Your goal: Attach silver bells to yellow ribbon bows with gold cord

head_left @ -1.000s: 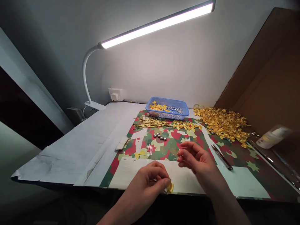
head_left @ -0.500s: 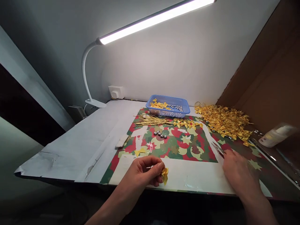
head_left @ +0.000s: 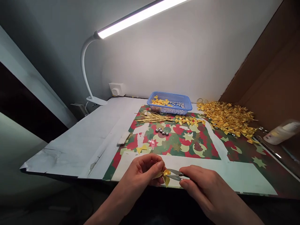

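My left hand (head_left: 147, 172) is closed, pinching a small yellow ribbon bow (head_left: 166, 178) between thumb and fingertips above the table's front edge. A thin golden loop shows beside the bow; the rest is behind the fingers. In my right hand (head_left: 203, 186) is a pair of thread snips (head_left: 174, 177), gripped near the dark handles. Its two silver blades stand apart and point left, their tips at the bow. Whether they touch it, I cannot tell. Several silver bells (head_left: 162, 132) lie on the patterned sheet (head_left: 180, 145) beyond my hands.
Behind stands a blue basket (head_left: 172, 111) with bows and silver bells. Golden twist ties (head_left: 152, 117) and a row of yellow bows (head_left: 188, 120) lie before it. A large golden heap (head_left: 231, 120) and a white bottle (head_left: 281, 133) are at right. A lamp (head_left: 85, 68) arches overhead.
My right hand has come left from the right part of the table, bringing the snips to the bow. My left hand keeps its pinch at nearly the same spot. The view has shifted slightly.
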Demonstrator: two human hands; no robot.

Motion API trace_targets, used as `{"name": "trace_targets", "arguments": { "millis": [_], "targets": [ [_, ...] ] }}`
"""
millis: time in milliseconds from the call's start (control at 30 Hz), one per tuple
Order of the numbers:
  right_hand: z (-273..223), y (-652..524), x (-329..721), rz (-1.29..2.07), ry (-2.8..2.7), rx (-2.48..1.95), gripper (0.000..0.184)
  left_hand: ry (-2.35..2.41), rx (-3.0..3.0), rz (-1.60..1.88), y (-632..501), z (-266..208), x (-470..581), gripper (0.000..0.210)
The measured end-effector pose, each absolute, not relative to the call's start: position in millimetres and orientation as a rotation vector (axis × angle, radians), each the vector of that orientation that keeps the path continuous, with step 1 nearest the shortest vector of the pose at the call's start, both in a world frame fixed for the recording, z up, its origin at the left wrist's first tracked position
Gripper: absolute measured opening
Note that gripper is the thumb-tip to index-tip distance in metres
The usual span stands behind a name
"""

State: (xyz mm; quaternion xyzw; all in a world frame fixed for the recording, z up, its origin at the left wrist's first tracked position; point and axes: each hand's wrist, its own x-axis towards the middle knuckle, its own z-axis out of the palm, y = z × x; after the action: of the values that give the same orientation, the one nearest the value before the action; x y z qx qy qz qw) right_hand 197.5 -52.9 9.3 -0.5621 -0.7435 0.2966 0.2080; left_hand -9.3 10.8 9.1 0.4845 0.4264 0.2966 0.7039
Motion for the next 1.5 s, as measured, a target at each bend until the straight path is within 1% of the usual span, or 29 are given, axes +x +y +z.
{"name": "trace_targets", "arguments": {
  "millis": [100, 233, 500, 767, 867, 1000, 1067, 1167, 1333, 1467, 1500],
  "targets": [
    [10.1, -47.5, 199.0, 0.790, -2.162, -1.579, 0.036, 0.933, 1.091, 0.664, 9.2, 11.5, -8.2, 0.023],
    [12.8, -45.1, 198.2, 0.739, -2.189, -1.624, 0.035, 0.947, 1.121, 0.649, 8.6, 12.6, -5.9, 0.024],
    [15.0, -42.6, 193.8, 0.777, -2.168, -1.604, 0.033, 0.951, 1.175, 0.596, 7.0, 14.0, -6.4, 0.026],
    [11.4, -44.6, 199.0, 0.775, -2.058, -1.570, 0.036, 0.953, 1.141, 0.638, 7.5, 15.6, -5.2, 0.024],
    [5.6, -42.0, 212.9, 0.675, -1.898, -1.635, 0.038, 0.994, 1.151, 0.698, 12.5, 13.6, -7.0, 0.023],
    [-19.2, -29.3, 233.8, 0.312, -1.754, -1.896, 0.042, 1.076, 1.251, 0.808, 29.0, 9.7, -6.7, 0.022],
    [-34.3, -22.6, 238.6, 0.182, -1.698, -2.019, 0.041, 1.133, 1.312, 0.851, 38.8, 8.3, -6.9, 0.021],
    [-51.2, -16.7, 238.0, 0.082, -1.643, -2.098, 0.036, 1.220, 1.374, 0.918, 49.6, 8.4, -11.0, 0.021],
    [-57.2, -14.3, 232.5, 0.013, -1.603, -2.045, 0.026, 1.259, 1.328, 1.012, 51.0, 15.8, -24.9, 0.021],
    [-45.9, -17.3, 219.3, 0.073, -1.543, -1.902, 0.030, 1.126, 1.177, 0.957, 42.6, 28.2, -28.4, 0.017],
    [-40.9, -19.3, 212.3, 0.133, -1.543, -1.830, 0.031, 1.075, 1.089, 0.942, 40.1, 31.0, -27.1, 0.015]
  ]
}}
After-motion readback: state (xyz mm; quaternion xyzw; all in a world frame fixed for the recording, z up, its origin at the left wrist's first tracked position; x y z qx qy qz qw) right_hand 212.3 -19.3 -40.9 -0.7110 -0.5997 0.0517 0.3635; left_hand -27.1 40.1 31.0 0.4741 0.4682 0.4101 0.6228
